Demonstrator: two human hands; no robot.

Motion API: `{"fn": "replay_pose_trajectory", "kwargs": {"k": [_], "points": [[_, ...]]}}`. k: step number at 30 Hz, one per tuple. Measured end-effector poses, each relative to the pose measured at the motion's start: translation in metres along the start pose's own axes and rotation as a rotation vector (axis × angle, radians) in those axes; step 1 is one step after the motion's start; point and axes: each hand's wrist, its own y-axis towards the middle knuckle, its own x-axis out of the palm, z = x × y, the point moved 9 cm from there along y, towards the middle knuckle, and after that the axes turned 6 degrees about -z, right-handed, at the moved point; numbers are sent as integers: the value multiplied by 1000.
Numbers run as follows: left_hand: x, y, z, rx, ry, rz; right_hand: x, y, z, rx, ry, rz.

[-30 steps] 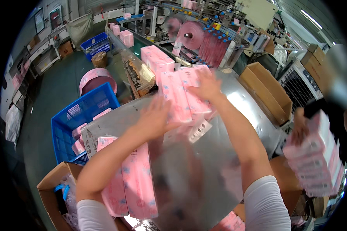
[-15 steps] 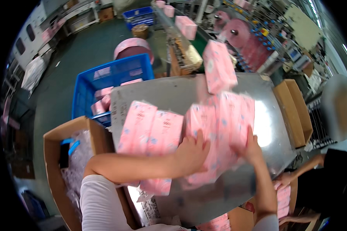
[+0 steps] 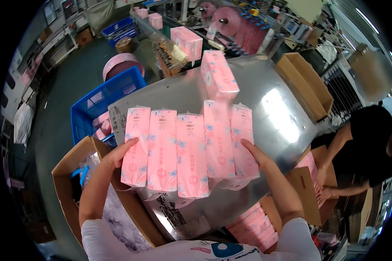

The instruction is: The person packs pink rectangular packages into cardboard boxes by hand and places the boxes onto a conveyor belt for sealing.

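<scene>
Several pink tissue packs (image 3: 190, 161) with a blue floral print stand side by side in a row on the metal table (image 3: 161, 96). My left hand (image 3: 123, 154) presses the row's left end, thumb over the outer pack's edge. At the opposite end, my right hand (image 3: 256, 155) grips the outermost pack in the same way, so the row is held between both palms. Most fingers of both hands are hidden behind the packs. Another tissue pack (image 3: 217, 76) stands just beyond the row, at the table's far edge.
A conveyor (image 3: 161, 41) carrying more packs leads to the table's far side. The left side has a blue crate (image 3: 85, 106) and a carton of clear plastic bags (image 3: 59, 174). An empty carton (image 3: 302, 85) lies right; a co-worker's hands (image 3: 324, 191) work at a box of packs.
Two separate groups of packs are now one row. My left hand has moved from the middle packs to the left end; my right hand stays at the right end. The view has shifted.
</scene>
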Motion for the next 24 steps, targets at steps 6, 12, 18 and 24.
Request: {"fn": "replay_pose_trajectory", "kwargs": {"k": [6, 12, 18, 24], "points": [[48, -15, 11, 216, 152, 40, -39, -106, 9, -124, 76, 130], [87, -47, 3, 460, -109, -177, -51, -197, 83, -304, 164, 86], [66, -12, -65, 408, -17, -59, -33, -234, 142, -320, -370, 291], [135, 6, -72, 315, -152, -319, -49, -292, 218, -384, -192, 313]]}}
